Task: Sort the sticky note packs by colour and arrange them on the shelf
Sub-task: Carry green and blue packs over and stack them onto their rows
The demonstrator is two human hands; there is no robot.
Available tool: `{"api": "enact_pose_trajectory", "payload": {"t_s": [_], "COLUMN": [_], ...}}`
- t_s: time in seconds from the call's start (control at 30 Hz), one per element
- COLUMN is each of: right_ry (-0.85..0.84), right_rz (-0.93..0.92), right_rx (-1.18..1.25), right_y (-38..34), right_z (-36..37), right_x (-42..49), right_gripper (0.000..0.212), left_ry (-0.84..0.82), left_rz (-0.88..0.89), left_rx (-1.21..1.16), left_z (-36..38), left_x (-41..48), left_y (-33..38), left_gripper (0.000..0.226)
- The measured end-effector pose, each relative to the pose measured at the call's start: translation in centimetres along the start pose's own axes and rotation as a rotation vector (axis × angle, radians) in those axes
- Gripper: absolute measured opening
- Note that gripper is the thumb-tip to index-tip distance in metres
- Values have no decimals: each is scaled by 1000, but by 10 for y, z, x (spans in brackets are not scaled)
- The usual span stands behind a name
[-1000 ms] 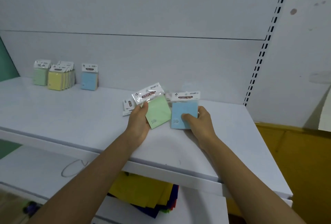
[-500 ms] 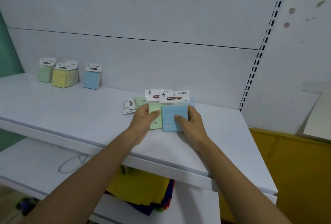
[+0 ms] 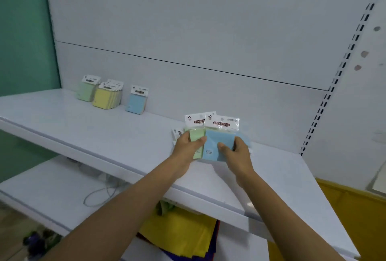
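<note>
My left hand (image 3: pixel 187 145) grips a green sticky note pack (image 3: pixel 197 135), held upright over the white shelf (image 3: pixel 104 131). My right hand (image 3: pixel 238 152) grips a blue sticky note pack (image 3: pixel 217 141) that overlaps the green one in front. More packs lie partly hidden behind my hands; a white header (image 3: pixel 175 133) shows at their left. At the far left of the shelf stand a green pack (image 3: pixel 86 91), a row of yellow packs (image 3: pixel 107 97) and a blue pack (image 3: pixel 136 102), leaning against the back panel.
A lower white shelf (image 3: pixel 41 189) carries a looped cable (image 3: pixel 100 196). Yellow and dark coloured sheets (image 3: pixel 179 233) lie below the upper shelf's front edge. A slotted upright (image 3: pixel 334 85) runs along the right, with a yellow surface (image 3: pixel 355 208) beyond.
The green pack has been turned upright and brought behind the blue pack, so the two now overlap. My view has shifted to the right and closer.
</note>
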State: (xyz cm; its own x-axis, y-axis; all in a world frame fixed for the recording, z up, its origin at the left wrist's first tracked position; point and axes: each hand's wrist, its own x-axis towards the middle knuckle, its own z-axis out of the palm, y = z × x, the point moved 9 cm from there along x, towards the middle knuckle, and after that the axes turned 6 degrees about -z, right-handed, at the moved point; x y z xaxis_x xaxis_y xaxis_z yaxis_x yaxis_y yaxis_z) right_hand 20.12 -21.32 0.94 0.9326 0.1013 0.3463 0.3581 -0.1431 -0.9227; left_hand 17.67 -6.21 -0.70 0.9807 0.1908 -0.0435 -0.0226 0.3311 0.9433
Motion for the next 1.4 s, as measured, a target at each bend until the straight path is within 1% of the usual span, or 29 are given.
{"api": "enact_pose_trajectory", "payload": {"t_s": [0.07,0.13,0.23,0.3,0.4,0.5,0.57,0.67,0.8,0.97,1.03,1.1,1.2,1.33,1.4], "right_ry": [-61,-109,-168,-192,-241,-291,-329,-359,-334,-297,-280,-264,-239,-199,-172], "right_rz": [-9,-19,-12,26,92,113,122,115,120,146,135,125,116,117,119], "right_rx": [90,127,171,232,348,431,445,384,344,309,282,267,275,339,381], "right_y": [-15,-27,-43,-49,-64,-82,-88,-96,-97,-93,-95,-95,-88,-77,-75], "right_z": [35,67,143,195,270,335,374,420,458,477,479,481,487,497,502], "right_x": [2,3,-5,-12,-17,-25,-32,-43,-53,-42,-29,-11,19,62,83], "right_gripper": [25,25,23,20,21,22,20,19,26,30,29,25,22,30,33], "left_ry": [-20,2,119,208,252,322,373,456,481,410,376,342,333,329,319], "left_rz": [29,63,98,104,121,97,108,136,129,134,141,140,153,145,138], "left_rx": [-3,18,43,31,-17,60,78,72,140,247,276,310,336,328,363], "left_z": [-31,-63,-137,-189,-255,-319,-357,-408,-456,-474,-476,-477,-480,-485,-486], "left_x": [-2,-5,-16,-25,-44,-63,-73,-89,-95,-77,-63,-44,-12,35,57], "left_y": [22,43,72,87,107,120,130,144,153,166,169,173,180,189,195], "left_gripper": [19,18,21,25,16,10,16,17,18,19,21,21,21,13,10]}}
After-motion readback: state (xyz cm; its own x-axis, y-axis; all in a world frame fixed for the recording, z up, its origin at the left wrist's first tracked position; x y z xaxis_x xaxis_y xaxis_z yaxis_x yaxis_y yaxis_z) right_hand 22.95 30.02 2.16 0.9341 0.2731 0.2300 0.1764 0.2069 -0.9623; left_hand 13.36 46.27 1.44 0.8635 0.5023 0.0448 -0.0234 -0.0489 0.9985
